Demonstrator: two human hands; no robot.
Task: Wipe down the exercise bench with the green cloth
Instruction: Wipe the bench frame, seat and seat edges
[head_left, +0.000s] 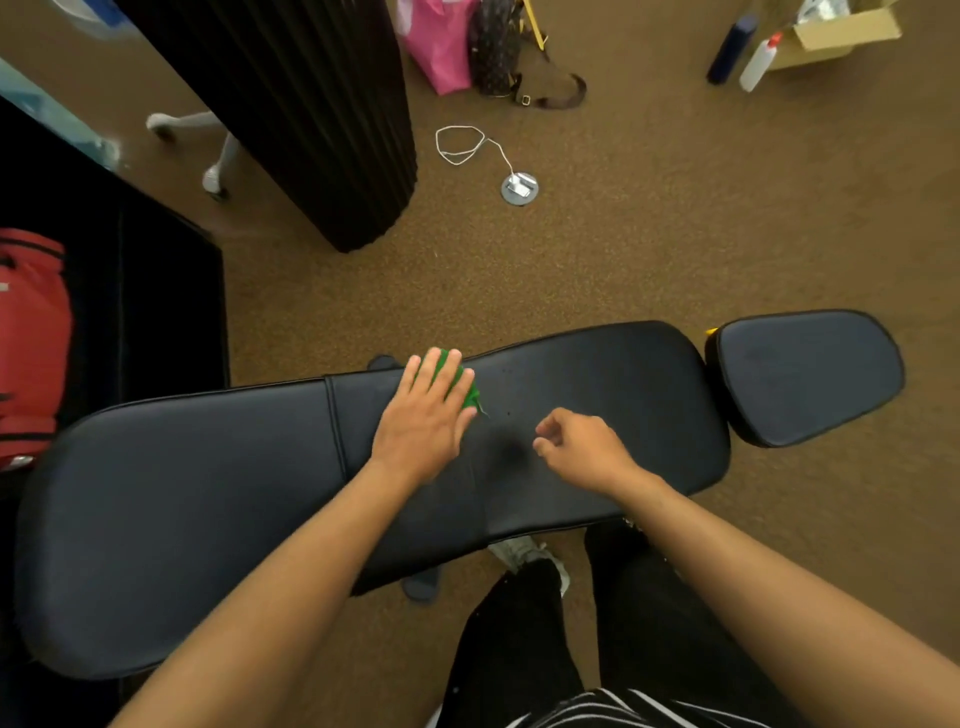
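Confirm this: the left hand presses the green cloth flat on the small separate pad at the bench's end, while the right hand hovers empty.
Not quite. The head view shows the left hand pressing the green cloth on the long main pad, near its far edge, not the small separate pad. The right hand hovers empty.

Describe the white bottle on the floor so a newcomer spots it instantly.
Beyond the black bench, at the far right of the carpet, sits a cardboard box. Two bottles stand beside it: the white bottle has a red cap, unlike the dark blue bottle.
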